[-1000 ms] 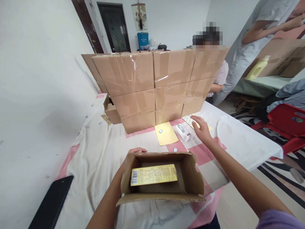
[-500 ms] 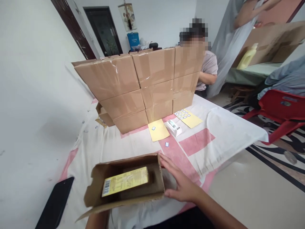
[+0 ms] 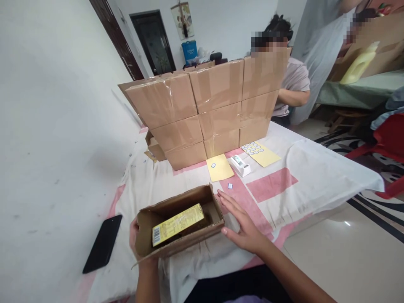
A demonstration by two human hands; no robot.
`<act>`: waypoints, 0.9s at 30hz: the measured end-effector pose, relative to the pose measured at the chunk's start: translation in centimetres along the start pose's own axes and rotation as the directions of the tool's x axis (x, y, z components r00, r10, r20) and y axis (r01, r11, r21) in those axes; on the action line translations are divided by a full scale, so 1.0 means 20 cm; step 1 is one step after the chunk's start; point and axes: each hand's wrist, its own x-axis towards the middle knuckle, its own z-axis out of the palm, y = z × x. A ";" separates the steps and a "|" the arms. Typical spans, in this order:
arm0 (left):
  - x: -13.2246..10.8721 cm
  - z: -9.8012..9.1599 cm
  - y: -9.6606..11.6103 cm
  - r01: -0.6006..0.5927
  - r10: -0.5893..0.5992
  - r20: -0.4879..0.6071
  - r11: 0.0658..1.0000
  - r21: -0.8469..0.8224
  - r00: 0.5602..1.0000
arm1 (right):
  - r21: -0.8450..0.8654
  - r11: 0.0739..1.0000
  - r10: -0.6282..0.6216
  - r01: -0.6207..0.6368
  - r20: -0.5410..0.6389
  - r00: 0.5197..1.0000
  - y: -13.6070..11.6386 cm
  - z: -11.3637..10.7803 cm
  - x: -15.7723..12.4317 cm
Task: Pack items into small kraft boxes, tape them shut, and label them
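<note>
An open-topped cardboard box is in front of me, with a yellow printed carton lying tilted inside it. The carton's barcode end points left. My left hand holds the box's left end, its fingers partly hidden by the cardboard. Beside the right end, my right hand has its fingers apart and its thumb close to the box corner; whether the thumb touches it I cannot tell.
A black phone lies at left. Taped cardboard boxes form a wall across the table. Before them are yellow sheets, a white device and a small sticker. Another person sits behind.
The left end flap, which was spread outward, now stands up with my left hand against it. My right hand's fingers have come off the right end. The whole view has shifted.
</note>
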 end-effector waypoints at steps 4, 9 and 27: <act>-0.15 -0.09 -0.03 -0.181 0.139 -0.165 0.943 -0.280 0.977 | -0.014 0.991 -0.136 0.136 0.028 0.990 -0.06 -0.04 0.05; -0.23 -0.12 -0.06 -0.266 0.302 0.016 0.862 -0.432 0.953 | -0.060 0.990 -0.127 0.131 0.071 0.989 -0.07 0.02 0.08; -0.17 -0.18 0.18 -0.266 0.244 0.201 0.960 0.089 0.949 | -0.187 0.976 -0.087 0.110 0.125 0.988 -0.15 0.02 0.25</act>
